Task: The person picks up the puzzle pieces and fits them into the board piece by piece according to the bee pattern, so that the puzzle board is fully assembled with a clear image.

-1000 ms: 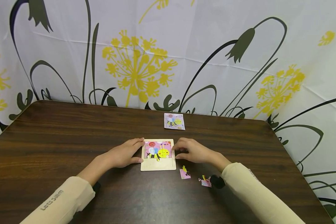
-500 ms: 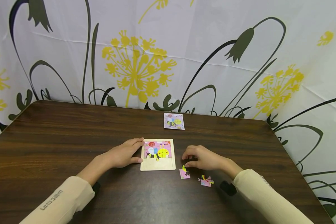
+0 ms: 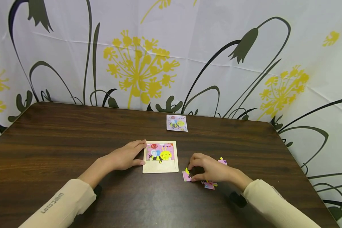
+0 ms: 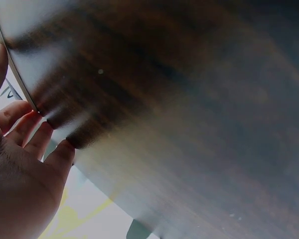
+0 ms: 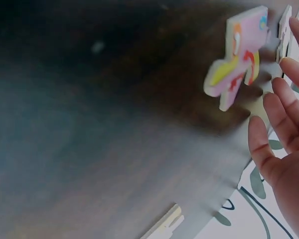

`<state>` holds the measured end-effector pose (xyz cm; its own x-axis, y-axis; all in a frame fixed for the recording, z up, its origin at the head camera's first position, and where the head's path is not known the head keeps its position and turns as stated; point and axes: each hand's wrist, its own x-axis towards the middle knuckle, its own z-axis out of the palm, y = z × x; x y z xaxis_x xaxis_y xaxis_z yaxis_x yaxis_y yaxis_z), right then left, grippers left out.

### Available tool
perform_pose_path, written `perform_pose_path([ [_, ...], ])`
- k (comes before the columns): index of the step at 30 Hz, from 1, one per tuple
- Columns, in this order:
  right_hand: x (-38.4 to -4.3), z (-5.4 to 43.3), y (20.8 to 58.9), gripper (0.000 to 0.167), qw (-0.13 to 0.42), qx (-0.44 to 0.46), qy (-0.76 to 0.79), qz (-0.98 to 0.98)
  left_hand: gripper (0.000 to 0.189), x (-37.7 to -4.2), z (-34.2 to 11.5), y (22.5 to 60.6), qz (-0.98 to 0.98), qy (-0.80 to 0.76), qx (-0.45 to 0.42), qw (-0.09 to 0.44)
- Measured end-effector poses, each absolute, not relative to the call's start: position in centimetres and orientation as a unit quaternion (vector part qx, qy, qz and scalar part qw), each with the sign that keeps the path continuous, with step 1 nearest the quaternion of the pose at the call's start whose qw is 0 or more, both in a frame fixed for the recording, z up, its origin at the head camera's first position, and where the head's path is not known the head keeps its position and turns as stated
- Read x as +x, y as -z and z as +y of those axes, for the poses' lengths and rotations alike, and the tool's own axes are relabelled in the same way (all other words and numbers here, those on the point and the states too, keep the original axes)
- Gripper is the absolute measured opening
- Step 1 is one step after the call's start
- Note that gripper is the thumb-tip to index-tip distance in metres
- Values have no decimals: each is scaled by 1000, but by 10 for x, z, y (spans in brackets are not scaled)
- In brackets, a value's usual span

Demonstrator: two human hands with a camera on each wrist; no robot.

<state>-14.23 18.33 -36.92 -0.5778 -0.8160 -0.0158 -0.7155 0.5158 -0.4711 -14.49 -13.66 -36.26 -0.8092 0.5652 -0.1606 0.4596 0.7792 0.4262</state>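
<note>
Head view: a white floral backdrop (image 3: 211, 34) rises behind a dark wood-grain counter (image 3: 74, 133), where a person in cream sleeves (image 3: 60, 202) sits both hands to a bee puzzle. The left hand (image 3: 125, 156) lies at the left side of the wooden frame, fingers extended and relaxed, fingertips at its upper left corner and thumb at its left edge. The right hand (image 3: 209, 167) bends loosely over the counter to the frame's right, thumb and fingertips at the right part of a loose piece; whether it pinches cannot be told. Between the hands, the wooden frame (image 3: 160, 167) lies flat, pink and yellow bee pieces filling its upper part and bare wood showing below. Beyond it, near the counter's far edge, rests a printed card (image 3: 177, 123) with a similar bee.

Three puzzle pieces lie outside the frame: a pink-and-yellow piece (image 3: 186, 176) at the right fingertips, a second piece (image 3: 209, 186) partly covered by the right hand, and a third piece (image 3: 222, 161) on the hand's far side, also partly hidden. Right wrist view shows the second piece in the foreground, well apart from the fingertips.
</note>
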Motion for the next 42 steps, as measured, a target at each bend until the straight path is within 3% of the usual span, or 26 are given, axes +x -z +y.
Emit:
perform_pose_path([
  [8,-138,184,371,28,112,-438,200,869,64,-145,-137,362,932,-187,273,145],
  [23,-134,184,373,25,50,-470,186,861,64,-145,-137,363,932,-189,276,143],
  [42,-136,185,374,23,62,-471,197,858,66,-143,-135,359,935,-185,264,151],
])
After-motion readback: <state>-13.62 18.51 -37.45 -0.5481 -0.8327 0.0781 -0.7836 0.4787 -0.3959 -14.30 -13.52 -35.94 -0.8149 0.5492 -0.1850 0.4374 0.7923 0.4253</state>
